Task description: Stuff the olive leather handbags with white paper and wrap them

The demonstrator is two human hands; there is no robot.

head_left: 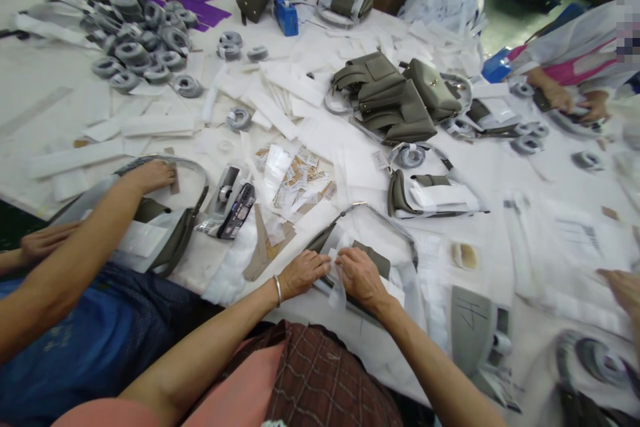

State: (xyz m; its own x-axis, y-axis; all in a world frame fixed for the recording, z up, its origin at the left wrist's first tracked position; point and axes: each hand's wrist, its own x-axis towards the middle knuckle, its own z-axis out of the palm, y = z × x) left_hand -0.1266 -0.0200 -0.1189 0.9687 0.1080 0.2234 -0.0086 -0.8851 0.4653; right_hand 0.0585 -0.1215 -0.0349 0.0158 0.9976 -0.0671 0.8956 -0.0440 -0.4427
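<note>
Our left hand and right hand are close together, almost touching. The right one pinches a white paper strip. The left one presses on the green bag, and we cannot tell if it grips. The bag lies flat by the near edge of the table, about in the middle. Its long side runs left to right along that edge, a bit tilted. Its round handle points to the far edge. We think the thin paper could rip if pulled hard. It could also slip off and get lost in the paper scraps just beyond.
</note>
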